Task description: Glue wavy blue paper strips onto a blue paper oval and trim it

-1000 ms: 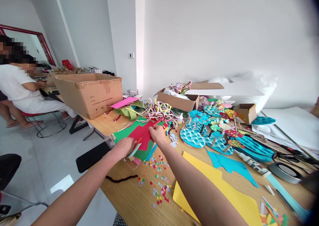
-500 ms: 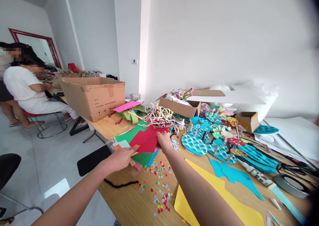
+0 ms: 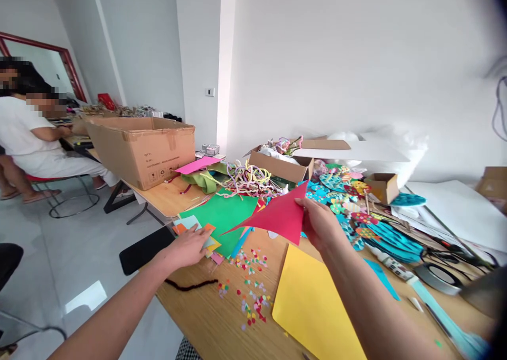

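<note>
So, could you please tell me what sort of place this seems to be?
Probably a craft room or small handicraft workshop: the right hand holds a red sheet, small coloured bits lie scattered on the wooden table, and fuzzy strands are heaped farther back.

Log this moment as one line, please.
Right hand: holds red paper by edge | Left hand: over small paper pieces, grip unclear | Yellow paper: on table
</note>
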`<state>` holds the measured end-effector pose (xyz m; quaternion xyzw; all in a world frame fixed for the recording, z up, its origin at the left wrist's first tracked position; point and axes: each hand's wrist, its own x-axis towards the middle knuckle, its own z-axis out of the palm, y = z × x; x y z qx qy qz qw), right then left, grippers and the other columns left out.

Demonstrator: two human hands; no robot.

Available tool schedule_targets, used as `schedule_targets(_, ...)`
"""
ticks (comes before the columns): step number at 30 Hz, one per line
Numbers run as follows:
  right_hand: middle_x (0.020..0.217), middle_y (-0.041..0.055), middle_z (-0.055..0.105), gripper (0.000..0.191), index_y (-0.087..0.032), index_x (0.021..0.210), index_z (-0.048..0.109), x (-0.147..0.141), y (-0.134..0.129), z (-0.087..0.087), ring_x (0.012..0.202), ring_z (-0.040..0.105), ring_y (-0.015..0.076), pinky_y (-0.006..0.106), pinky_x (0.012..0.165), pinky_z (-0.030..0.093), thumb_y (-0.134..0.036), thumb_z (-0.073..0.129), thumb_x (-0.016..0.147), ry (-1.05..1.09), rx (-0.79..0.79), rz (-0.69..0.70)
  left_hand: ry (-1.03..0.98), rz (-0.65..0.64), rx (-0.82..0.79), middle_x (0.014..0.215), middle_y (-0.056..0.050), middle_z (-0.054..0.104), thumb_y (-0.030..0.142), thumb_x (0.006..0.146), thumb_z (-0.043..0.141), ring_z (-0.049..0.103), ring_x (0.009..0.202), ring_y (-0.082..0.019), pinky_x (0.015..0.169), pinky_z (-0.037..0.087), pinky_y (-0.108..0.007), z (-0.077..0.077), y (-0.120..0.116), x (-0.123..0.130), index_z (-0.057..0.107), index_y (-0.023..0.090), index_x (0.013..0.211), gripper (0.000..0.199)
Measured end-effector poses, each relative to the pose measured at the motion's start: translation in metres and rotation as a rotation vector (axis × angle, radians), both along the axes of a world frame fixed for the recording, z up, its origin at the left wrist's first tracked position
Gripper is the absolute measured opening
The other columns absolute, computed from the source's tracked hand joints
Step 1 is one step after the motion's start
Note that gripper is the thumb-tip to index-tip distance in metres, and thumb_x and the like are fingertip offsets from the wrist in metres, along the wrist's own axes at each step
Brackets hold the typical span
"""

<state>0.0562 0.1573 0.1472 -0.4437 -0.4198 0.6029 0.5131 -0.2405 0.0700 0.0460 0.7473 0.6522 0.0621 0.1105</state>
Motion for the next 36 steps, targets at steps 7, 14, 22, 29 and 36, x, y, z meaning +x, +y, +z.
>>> schedule_targets(7, 0.061, -0.0016, 0.061, 0.025, -0.016, 0.072, 0.064, 0.059, -0.082, -0.001, 0.049, 0.054, 0.0089, 0.017, 0.044, 0.045, -0.032, 0.081, 0.062, 0.106, 0.08, -0.147, -0.22, -0.056, 0.167, 0.14, -0.013, 0.049, 0.056, 0.075, 0.062, 0.031, 0.136, -0.034, 0.108, 0.029, -0.046, 0.033, -0.019, 0.028, 0.055, 0.018, 0.127, 0.066)
schedule_targets(14, 0.071, 0.0, 0.067, 0.026, -0.02, 0.081, 0.071, 0.068, -0.159, -0.052, 0.061, 0.059, 0.0124, 0.021, 0.056, 0.051, -0.044, 0.075, 0.072, 0.019, 0.144, -0.324, -1.151, -0.203, -0.536, 0.092, -0.01, 0.072, 0.068, 0.08, 0.048, 0.067, 0.085, -0.023, 0.075, 0.053, -0.034, 0.04, -0.05, 0.127, 0.067, 0.016, 0.093, 0.057)
schedule_targets(22, 0.081, 0.0098, 0.073, 0.045, -0.017, 0.08, 0.07, 0.08, -0.198, -0.094, 0.078, 0.071, 0.0275, 0.035, 0.066, 0.057, -0.059, 0.072, 0.067, 0.222, -0.049, -0.287, -1.666, 0.127, -0.434, 0.104, -0.008, 0.071, 0.03, 0.067, 0.075, 0.067, 0.096, -0.025, 0.08, 0.053, -0.034, 0.037, -0.017, 0.172, 0.057, 0.018, 0.112, 0.05)
schedule_targets(29, 0.082, 0.0029, 0.073, 0.041, -0.019, 0.093, 0.064, 0.152, -0.183, -0.089, 0.071, 0.07, 0.0199, 0.032, 0.064, 0.06, -0.046, 0.079, 0.065, 0.381, -0.158, -0.473, -1.593, 0.027, -0.522, 0.12, -0.01, 0.066, 0.027, 0.071, 0.072, 0.064, 0.104, -0.026, 0.083, 0.052, -0.034, 0.045, -0.002, 0.158, 0.053, 0.019, 0.12, 0.054)
schedule_targets(36, 0.072, -0.0004, 0.07, 0.059, -0.02, 0.101, 0.057, 0.18, -0.188, -0.101, 0.055, 0.065, 0.0176, 0.025, 0.043, 0.054, -0.037, 0.086, 0.053, -0.026, -0.163, -0.512, -1.313, -0.07, -0.492, 0.124, -0.013, 0.063, 0.032, 0.073, 0.067, 0.059, 0.113, -0.026, 0.092, 0.048, -0.037, 0.024, 0.029, 0.169, 0.035, 0.017, 0.14, 0.076)
